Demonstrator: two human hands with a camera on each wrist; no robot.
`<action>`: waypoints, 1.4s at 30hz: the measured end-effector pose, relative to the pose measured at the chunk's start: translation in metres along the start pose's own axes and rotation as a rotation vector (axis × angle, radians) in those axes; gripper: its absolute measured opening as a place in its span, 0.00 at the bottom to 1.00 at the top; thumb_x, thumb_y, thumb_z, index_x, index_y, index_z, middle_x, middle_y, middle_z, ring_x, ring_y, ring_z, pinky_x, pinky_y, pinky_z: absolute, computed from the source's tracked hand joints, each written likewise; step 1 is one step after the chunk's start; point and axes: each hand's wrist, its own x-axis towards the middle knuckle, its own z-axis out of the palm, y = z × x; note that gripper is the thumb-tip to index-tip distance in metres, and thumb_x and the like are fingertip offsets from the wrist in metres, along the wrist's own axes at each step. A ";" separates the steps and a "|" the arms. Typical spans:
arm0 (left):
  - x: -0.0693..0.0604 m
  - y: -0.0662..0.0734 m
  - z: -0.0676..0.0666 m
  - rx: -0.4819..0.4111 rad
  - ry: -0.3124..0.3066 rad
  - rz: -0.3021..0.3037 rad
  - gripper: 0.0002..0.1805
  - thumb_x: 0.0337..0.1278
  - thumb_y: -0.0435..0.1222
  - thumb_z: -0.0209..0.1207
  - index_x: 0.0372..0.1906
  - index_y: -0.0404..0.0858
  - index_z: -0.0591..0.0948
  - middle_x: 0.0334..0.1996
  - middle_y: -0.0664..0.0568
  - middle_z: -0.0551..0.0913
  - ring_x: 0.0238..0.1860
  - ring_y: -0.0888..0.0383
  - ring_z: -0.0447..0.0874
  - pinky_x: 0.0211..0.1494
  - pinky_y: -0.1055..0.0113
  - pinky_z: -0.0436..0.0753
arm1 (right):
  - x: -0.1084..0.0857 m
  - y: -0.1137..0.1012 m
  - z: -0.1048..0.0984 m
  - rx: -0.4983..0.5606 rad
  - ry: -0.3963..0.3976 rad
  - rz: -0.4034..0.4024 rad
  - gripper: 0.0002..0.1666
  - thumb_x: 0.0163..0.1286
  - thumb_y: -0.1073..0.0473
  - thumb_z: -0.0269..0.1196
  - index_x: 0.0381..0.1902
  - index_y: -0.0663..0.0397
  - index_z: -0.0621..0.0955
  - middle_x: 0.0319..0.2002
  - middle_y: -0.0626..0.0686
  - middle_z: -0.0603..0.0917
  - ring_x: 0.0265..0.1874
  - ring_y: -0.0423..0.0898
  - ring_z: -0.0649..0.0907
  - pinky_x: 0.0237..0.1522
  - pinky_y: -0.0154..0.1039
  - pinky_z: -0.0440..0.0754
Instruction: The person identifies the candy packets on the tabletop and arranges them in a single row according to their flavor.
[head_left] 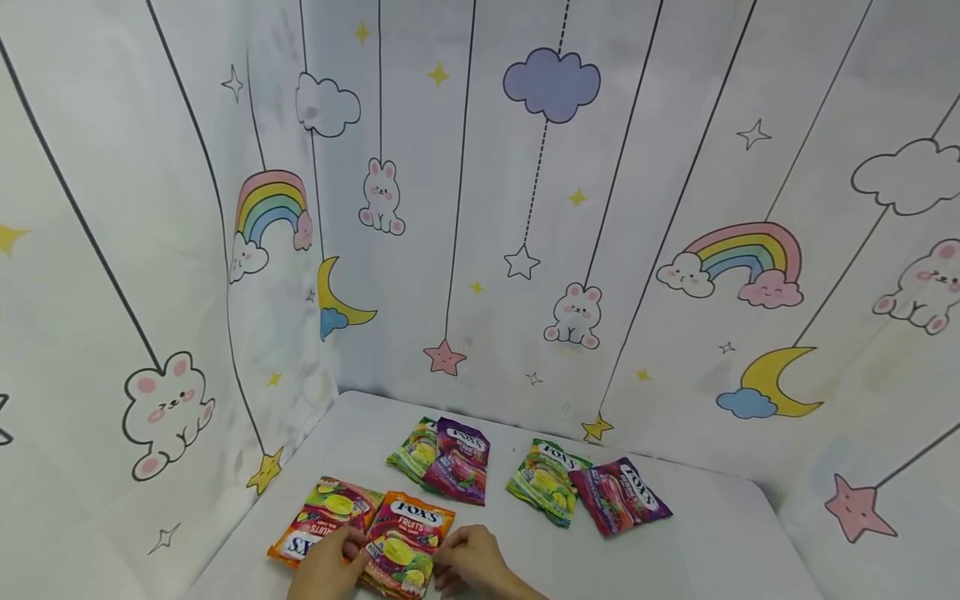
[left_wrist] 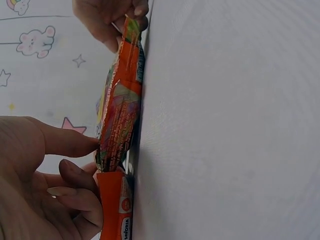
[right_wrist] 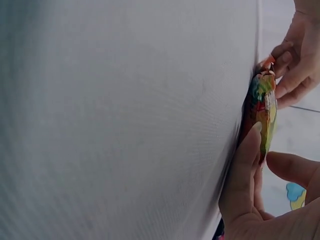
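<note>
An orange-edged bag of Fox's fruit candy [head_left: 401, 546] lies face up at the front of the table, between both hands. At its left edge my left hand [head_left: 330, 567] has thumb and fingers on the wrapper. My right hand [head_left: 472, 560] pinches the right edge. A second orange fruit candy bag [head_left: 311, 521], its lettering upside down, lies against the first on the left, partly behind my left hand. In the left wrist view, curled fingers [left_wrist: 82, 200] of my left hand sit beside its orange end [left_wrist: 111, 200]. The first bag [right_wrist: 262, 107] shows edge-on in the right wrist view.
Farther back, a purple berries bag [head_left: 461, 462] overlaps a green candy bag [head_left: 414, 450]. To the right, another green bag [head_left: 546, 483] touches another purple bag [head_left: 621, 497]. The white table [head_left: 660, 575] meets a patterned curtain [head_left: 480, 208] behind and at the left.
</note>
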 end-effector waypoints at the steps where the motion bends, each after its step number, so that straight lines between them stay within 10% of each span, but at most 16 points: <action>1: 0.000 0.000 0.000 -0.001 -0.001 -0.003 0.10 0.62 0.38 0.69 0.44 0.38 0.84 0.29 0.56 0.79 0.30 0.58 0.75 0.36 0.59 0.75 | 0.000 0.000 0.000 0.002 -0.001 -0.009 0.07 0.67 0.61 0.72 0.36 0.57 0.84 0.29 0.54 0.89 0.21 0.41 0.87 0.27 0.36 0.86; 42: 0.005 0.035 -0.013 0.021 0.118 0.142 0.12 0.63 0.37 0.69 0.49 0.41 0.84 0.32 0.55 0.75 0.32 0.58 0.71 0.33 0.62 0.70 | 0.009 -0.019 -0.044 0.033 0.195 -0.165 0.06 0.69 0.63 0.69 0.40 0.60 0.84 0.34 0.56 0.89 0.29 0.47 0.89 0.32 0.42 0.89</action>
